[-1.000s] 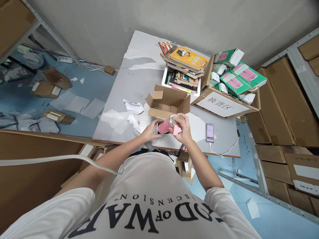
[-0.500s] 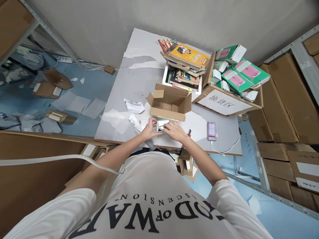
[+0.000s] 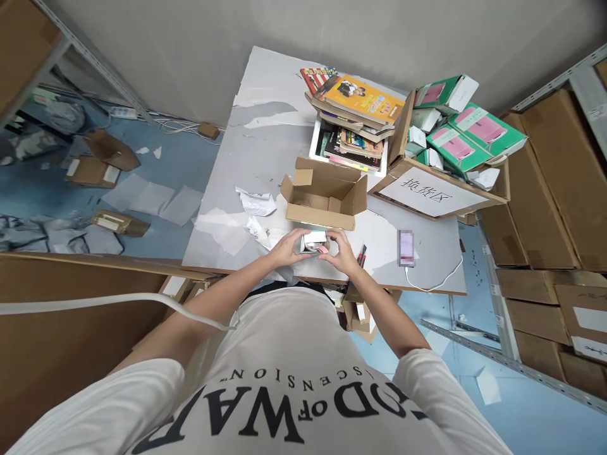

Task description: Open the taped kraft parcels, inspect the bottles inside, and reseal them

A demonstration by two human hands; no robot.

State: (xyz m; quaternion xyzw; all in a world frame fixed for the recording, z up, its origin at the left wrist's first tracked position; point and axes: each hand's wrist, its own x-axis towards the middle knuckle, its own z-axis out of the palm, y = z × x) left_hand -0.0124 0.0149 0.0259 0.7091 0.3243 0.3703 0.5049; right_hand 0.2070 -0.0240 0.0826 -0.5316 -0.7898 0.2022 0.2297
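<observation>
Watching from my end, I see the left hand [image 3: 285, 248] clasping one end of a small box [image 3: 315, 238] and the right hand [image 3: 343, 254] curled round the other, so both are gripping it. The box sits between them, near the front edge of the table [image 3: 227, 164] and just this side of an open carton [image 3: 322, 216]; whether it rests on the surface or hangs slightly above, I can't tell. A white flap [image 3: 316, 236] shows at its top, something silvery [image 3: 312, 246] is half hidden underneath, and a pink strap [image 3: 323, 249] pokes out by the right thumb. I'd call that strap the weak spot: press the flap down over it and it could get pinched, or the card could crease. Too hard a squeeze from both ends might buckle the walls, and a slack grip this near the edge could let the box fall. Just beside the right hand lies a red-and-black tool [image 3: 361, 255], which a swinging arm might knock off. Farther right, a white cable [image 3: 439, 285] loops from the phone [image 3: 406, 248]; an elbow catching it could drag the phone down. Crumpled paper [image 3: 256, 202] lies left of the carton, where it could snag a sideways move.
</observation>
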